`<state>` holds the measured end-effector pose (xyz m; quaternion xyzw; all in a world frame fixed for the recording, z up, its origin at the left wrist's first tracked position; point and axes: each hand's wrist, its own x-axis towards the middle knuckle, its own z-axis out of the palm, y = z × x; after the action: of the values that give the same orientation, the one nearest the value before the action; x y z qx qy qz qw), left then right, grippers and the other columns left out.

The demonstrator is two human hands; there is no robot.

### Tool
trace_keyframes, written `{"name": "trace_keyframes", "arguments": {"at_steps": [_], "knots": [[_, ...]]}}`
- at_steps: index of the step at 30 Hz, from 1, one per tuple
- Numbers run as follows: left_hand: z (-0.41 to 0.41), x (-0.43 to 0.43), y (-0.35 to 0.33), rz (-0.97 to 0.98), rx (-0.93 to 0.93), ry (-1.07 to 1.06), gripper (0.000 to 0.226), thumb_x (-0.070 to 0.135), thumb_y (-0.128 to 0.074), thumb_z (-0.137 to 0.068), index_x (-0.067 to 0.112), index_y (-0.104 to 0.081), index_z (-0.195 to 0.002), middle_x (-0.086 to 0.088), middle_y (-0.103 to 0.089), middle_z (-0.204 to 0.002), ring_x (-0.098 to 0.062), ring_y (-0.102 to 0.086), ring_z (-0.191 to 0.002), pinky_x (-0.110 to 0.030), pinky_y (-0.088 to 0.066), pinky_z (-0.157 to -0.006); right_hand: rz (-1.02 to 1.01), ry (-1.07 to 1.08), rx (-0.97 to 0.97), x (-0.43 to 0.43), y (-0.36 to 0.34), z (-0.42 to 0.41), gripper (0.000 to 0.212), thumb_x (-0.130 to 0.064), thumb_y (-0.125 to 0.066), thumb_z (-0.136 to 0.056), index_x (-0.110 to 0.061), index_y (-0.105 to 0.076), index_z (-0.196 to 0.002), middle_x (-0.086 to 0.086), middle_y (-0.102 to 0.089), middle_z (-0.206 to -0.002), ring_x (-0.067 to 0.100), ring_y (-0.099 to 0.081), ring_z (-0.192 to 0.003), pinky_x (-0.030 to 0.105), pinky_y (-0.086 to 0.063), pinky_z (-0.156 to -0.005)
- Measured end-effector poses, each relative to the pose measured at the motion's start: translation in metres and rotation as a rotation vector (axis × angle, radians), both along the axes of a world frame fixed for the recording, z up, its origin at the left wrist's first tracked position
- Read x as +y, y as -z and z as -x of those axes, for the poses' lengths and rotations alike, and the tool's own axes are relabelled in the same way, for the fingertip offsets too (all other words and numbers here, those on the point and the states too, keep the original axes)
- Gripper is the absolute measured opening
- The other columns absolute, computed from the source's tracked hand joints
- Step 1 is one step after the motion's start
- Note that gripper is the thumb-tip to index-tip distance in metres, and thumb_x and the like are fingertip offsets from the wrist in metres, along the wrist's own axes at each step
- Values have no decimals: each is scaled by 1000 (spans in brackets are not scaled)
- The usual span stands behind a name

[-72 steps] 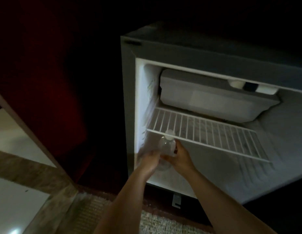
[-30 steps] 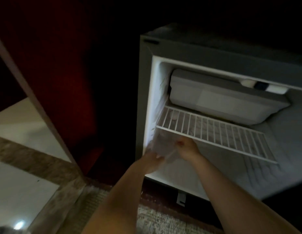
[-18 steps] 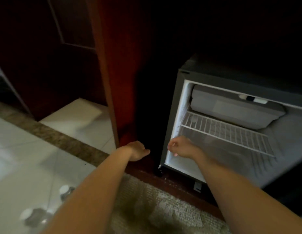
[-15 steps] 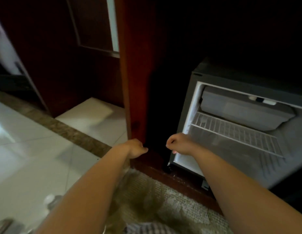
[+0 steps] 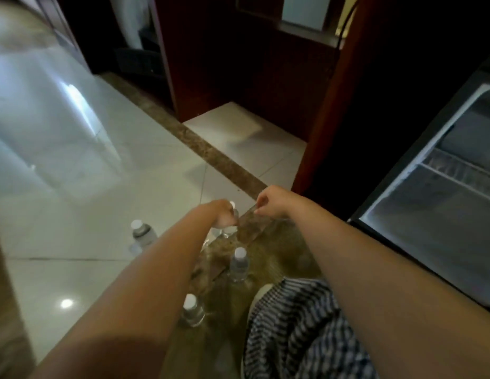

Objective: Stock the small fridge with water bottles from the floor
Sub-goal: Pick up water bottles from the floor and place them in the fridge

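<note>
Several clear water bottles with white caps stand on the floor: one [image 5: 141, 233] on the tiles to the left, one [image 5: 239, 265] on the rug, one [image 5: 191, 310] nearest me. My left hand [image 5: 223, 214] is curled round the neck of a fourth water bottle [image 5: 230, 229], whose cap peeks out beside the knuckles. To its right my right hand [image 5: 274, 202] hovers, loosely curled and holding nothing. The small fridge [image 5: 418, 236] stands open at the right edge. Its wire shelf [image 5: 457, 170] shows, and no bottle is visible in the part I can see.
A dark red wooden cabinet panel [image 5: 334, 105] stands left of the fridge. Glossy white floor tiles [image 5: 87, 187] with a brown stone strip [image 5: 219, 160] spread to the left. A beige rug [image 5: 268, 247] lies under me, and checked clothing [image 5: 306, 337] shows at the bottom.
Both hands put a bottle into the fridge and came out empty. My view swung left and down to the floor. My left hand has dropped onto a standing bottle.
</note>
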<state>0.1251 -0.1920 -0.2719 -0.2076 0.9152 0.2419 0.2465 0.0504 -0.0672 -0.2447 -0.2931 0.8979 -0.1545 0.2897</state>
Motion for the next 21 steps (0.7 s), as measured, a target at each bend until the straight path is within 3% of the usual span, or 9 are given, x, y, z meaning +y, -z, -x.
{"name": "trace_keyframes", "arguments": {"at_steps": [5,11,17,21], "knots": [[-35,-15,57,-97,-71,-76,43,35,-50,-94,11,-51,-130,-10,-51,-135,-27,-49,-124,-37,-37,-104,-105,-72,-29,-35,51,-25,24,-18,-62,-88,-7,-66,-108,10,-66,-108,22,-63,-96,29,-49,-77],[-39,-12,116,-234,-88,-48,35,20,-55,-89,11,-54,-123,-11,-55,-128,-28,-52,-116,-36,-42,-102,-188,-68,-16,-46,107,-34,21,-15,-60,-89,-4,-62,-107,13,-64,-111,25,-61,-96,30,-46,-74],[-37,-9,171,-326,-121,-99,72,30,-70,-74,22,-39,-139,-8,-52,-136,-28,-52,-121,-42,-44,-104,-256,-37,31,-42,154,-34,22,-20,-53,-90,-8,-59,-108,14,-61,-115,31,-59,-106,35,-47,-81],[-32,-6,188,-332,-149,-142,83,27,-70,-77,19,-26,-146,-10,-49,-139,-30,-48,-126,-41,-42,-105,-294,-48,17,-46,170,-33,26,-20,-51,-93,-10,-58,-116,13,-58,-123,30,-56,-114,37,-47,-89]]}}
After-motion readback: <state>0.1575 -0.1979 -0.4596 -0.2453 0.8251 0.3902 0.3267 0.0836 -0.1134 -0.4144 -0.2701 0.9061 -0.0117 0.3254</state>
